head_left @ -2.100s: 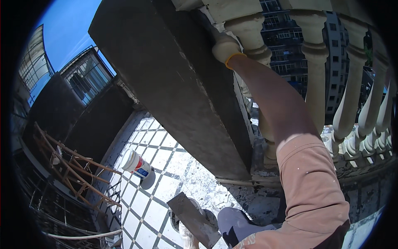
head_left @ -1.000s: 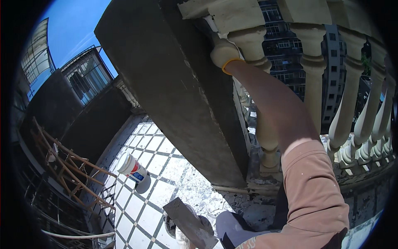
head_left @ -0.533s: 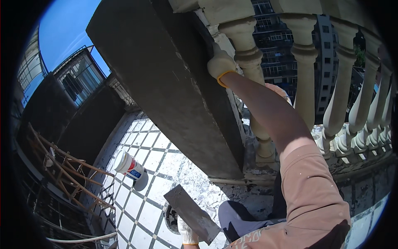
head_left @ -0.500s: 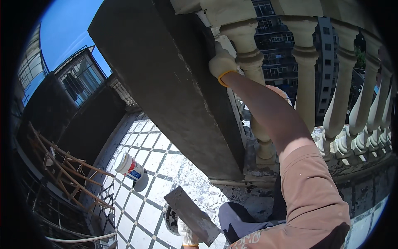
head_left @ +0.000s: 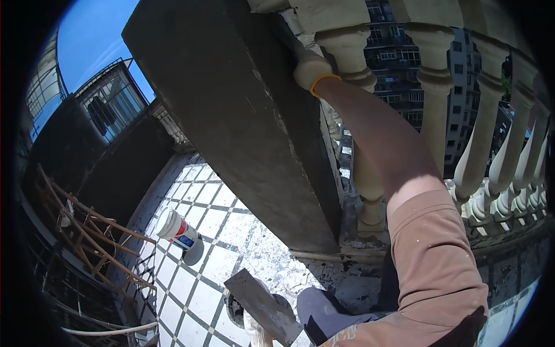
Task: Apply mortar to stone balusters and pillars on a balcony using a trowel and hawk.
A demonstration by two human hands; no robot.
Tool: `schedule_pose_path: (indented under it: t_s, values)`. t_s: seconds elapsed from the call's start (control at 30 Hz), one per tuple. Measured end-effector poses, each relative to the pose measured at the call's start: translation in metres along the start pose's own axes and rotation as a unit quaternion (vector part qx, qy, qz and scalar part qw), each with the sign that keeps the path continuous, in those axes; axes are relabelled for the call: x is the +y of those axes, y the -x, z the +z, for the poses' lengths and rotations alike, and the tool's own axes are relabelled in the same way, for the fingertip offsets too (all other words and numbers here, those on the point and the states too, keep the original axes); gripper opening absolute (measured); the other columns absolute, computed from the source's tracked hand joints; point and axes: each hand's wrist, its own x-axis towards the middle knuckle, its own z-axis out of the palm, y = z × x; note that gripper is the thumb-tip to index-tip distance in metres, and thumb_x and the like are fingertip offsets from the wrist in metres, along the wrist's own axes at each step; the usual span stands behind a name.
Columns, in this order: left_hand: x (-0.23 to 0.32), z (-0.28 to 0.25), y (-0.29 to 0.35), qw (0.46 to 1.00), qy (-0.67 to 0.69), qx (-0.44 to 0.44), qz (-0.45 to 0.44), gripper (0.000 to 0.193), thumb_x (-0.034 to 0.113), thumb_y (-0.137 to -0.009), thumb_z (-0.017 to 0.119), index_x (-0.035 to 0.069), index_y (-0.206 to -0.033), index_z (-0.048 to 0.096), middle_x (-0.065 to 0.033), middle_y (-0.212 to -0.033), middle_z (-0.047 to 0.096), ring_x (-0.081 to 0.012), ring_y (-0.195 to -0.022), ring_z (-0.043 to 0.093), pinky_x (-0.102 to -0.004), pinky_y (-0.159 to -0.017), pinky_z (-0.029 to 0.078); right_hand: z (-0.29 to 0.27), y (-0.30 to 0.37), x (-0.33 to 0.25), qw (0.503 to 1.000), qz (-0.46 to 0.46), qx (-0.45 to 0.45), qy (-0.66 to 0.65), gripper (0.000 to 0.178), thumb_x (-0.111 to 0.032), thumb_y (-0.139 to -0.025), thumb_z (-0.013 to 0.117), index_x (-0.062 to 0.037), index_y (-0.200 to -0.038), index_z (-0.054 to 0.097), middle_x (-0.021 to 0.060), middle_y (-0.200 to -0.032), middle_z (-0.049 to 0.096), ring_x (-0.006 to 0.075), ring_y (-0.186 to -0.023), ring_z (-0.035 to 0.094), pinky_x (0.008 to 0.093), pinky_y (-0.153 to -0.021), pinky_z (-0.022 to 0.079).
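My right hand [head_left: 313,70], in a pale work glove with an orange cuff, reaches up to the narrow side of a dark grey plastered pillar [head_left: 231,127]. Its fingers are closed, and a thin greyish shape runs up from them along the pillar's edge, too shadowed to name. Beside that hand stands a cream baluster [head_left: 367,168]. Low in the view, my left hand [head_left: 256,332], in a white glove, is closed under a plastering trowel [head_left: 263,306] with a long, flat grey blade, tilted. The blade hides most of its fingers.
A white bucket with red and blue markings [head_left: 176,228] stands on the tiled floor [head_left: 217,254]. Partly behind the trowel sits a dark round container [head_left: 234,309]. Wooden trestle-like framing [head_left: 95,231] is at left. The balustrade continues rightward, with buildings [head_left: 399,63] beyond.
My right hand has moved a little upward along the pillar's edge. The trowel and my left hand have shifted slightly down and left in the picture.
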Motion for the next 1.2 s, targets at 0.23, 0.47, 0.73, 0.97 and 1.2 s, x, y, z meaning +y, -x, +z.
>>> schedule_pose_path:
  t_s: [0.23,0.47,0.73,0.97,1.2]
  values:
    - [-0.004,0.015,-0.004,0.999,-0.024,0.001,-0.026,0.033,0.024,-0.111,0.044,0.009,-0.138,0.056,-0.008,-0.127,0.067,-0.0203,-0.106,0.066,-0.0353,-0.095,0.054,0.016,0.04,0.015,0.996,0.017,-0.054,0.072,0.051,-0.018,-0.088,0.059,-0.0034,-0.135,0.047,0.0196,-0.116,0.069,0.0361,-0.099,0.07,0.0435,-0.085,0.055]
    - [-0.011,0.021,-0.005,0.999,-0.031,0.007,-0.04,0.03,0.021,-0.11,0.046,0.008,-0.133,0.06,-0.0074,-0.121,0.069,-0.0166,-0.101,0.067,-0.0316,-0.092,0.054,-0.006,0.129,0.023,0.988,0.052,-0.141,0.031,0.053,-0.01,-0.088,0.057,-0.004,-0.139,0.045,0.0219,-0.11,0.067,0.0387,-0.096,0.069,0.0441,-0.082,0.054]
    - [0.005,0.066,0.009,0.998,-0.062,0.011,-0.019,0.03,0.02,-0.111,0.045,0.008,-0.133,0.06,-0.0068,-0.12,0.069,-0.0166,-0.101,0.067,-0.0312,-0.092,0.054,-0.017,0.049,-0.02,0.996,0.071,0.02,-0.042,0.058,-0.01,-0.087,0.059,-0.0079,-0.143,0.045,0.0188,-0.113,0.068,0.0366,-0.096,0.07,0.0443,-0.082,0.056]
    - [0.006,0.078,0.002,0.996,0.039,0.051,-0.056,0.034,0.023,-0.111,0.043,0.009,-0.14,0.054,-0.0078,-0.13,0.064,-0.02,-0.112,0.063,-0.0352,-0.098,0.052,0.03,-0.054,0.002,0.995,0.081,0.038,0.039,0.056,-0.017,-0.089,0.059,-0.0136,-0.143,0.046,0.0151,-0.12,0.068,0.0299,-0.102,0.071,0.0422,-0.085,0.056]
    - [0.007,0.045,0.004,0.974,0.131,0.109,-0.15,0.042,0.027,-0.112,0.041,0.011,-0.151,0.044,-0.0094,-0.145,0.056,-0.0249,-0.127,0.058,-0.0409,-0.106,0.049,-0.006,-0.033,-0.006,0.998,0.045,-0.031,0.015,0.052,-0.01,-0.092,0.053,-0.0092,-0.143,0.043,0.0197,-0.126,0.066,0.0373,-0.116,0.066,0.0455,-0.096,0.053]
